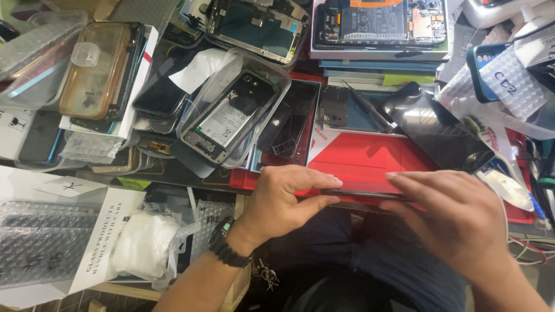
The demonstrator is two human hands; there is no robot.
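A thin dark phone [361, 195], seen edge-on, is held level between both hands just above the front edge of a red work mat [370, 156]. My left hand [283, 199] pinches its left end between thumb and fingers; a black wristwatch [226, 242] is on that wrist. My right hand [457, 216] covers and grips the phone's right end, hiding that part.
The bench is crowded with opened phones, one in a clear plastic case [231, 112], loose dark screens [430, 124], an opened phone [381, 20] at the back, a thin tool [370, 107], bubble-wrap packets [43, 240] at the left and cables [532, 245] at the right.
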